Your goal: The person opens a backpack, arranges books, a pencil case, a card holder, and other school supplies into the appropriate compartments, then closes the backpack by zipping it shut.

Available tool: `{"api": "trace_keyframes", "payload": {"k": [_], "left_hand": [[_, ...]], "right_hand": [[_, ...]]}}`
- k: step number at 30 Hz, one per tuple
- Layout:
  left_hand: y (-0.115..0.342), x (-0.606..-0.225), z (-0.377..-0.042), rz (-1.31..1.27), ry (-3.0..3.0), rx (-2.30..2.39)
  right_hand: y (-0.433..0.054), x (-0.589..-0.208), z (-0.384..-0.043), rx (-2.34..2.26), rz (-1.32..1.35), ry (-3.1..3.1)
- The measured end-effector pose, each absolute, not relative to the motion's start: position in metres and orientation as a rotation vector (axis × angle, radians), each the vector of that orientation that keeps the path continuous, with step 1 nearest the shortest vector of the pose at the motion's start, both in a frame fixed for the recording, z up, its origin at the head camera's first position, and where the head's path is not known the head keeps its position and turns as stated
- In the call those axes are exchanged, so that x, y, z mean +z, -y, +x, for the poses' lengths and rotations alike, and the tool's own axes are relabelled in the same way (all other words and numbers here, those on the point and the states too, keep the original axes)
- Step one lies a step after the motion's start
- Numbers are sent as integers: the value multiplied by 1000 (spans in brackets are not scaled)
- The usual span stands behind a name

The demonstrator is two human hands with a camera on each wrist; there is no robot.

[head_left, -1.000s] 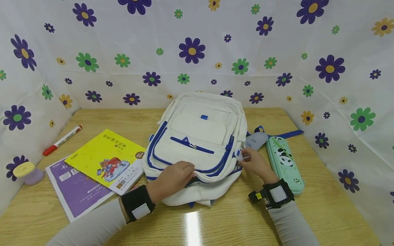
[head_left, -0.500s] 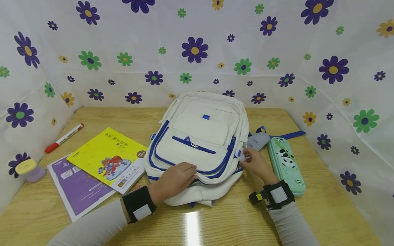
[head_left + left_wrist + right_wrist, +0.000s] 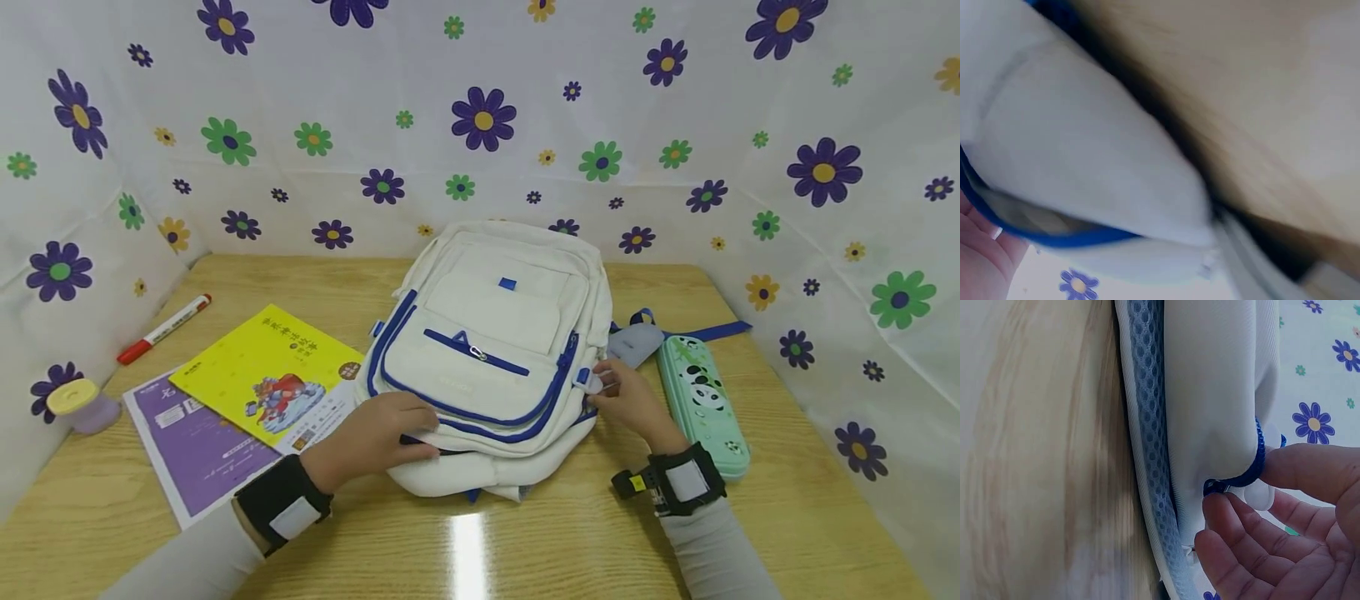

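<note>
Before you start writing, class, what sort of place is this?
Probably a study corner: a white backpack, a yellow book and a green panda case lie on a wooden table, with flowered sheeting behind.

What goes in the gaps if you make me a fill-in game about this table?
The white backpack has ____ zips.
The hand nearer the pencil case is the ____ one.
The animals printed on the pencil case are ____.
The yellow book lies partly over a mostly ____ book.

Missing words: blue; right; pandas; purple.
</note>
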State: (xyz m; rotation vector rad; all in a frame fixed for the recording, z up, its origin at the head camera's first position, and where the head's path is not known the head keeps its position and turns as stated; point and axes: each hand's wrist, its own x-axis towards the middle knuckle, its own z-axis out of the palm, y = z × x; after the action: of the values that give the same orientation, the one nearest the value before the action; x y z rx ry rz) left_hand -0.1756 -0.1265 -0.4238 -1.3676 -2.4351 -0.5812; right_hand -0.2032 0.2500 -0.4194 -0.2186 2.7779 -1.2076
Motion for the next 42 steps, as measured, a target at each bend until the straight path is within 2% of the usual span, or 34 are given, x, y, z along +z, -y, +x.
{"api": "trace_keyframes", "payload": {"k": [9,18,24,30,36,42], "left_hand": [[148,-418,-174,-1261,2544,-490],[137,-396,-179,-1189,2462,-453],[127,-384,-180,-1150,2409,-502],[120,-374,-187,-1135,2341,-471],[116,-360,-194,-1135,2276,-490],[110,-347,-197,-1142,2245,-507]], "right_hand": [[-251,-420,-200,-1218,-327,-2821],[-247,-416,-195,-1156,-351,-2888],[-229,-393,-178,-1029,-367,-3038],[-203,-370,-162,-992,-773,-3025],[-177,-365,-158,-899,-1164,-2927],[-159,-363,-160,-899,-1217,-3006]]}}
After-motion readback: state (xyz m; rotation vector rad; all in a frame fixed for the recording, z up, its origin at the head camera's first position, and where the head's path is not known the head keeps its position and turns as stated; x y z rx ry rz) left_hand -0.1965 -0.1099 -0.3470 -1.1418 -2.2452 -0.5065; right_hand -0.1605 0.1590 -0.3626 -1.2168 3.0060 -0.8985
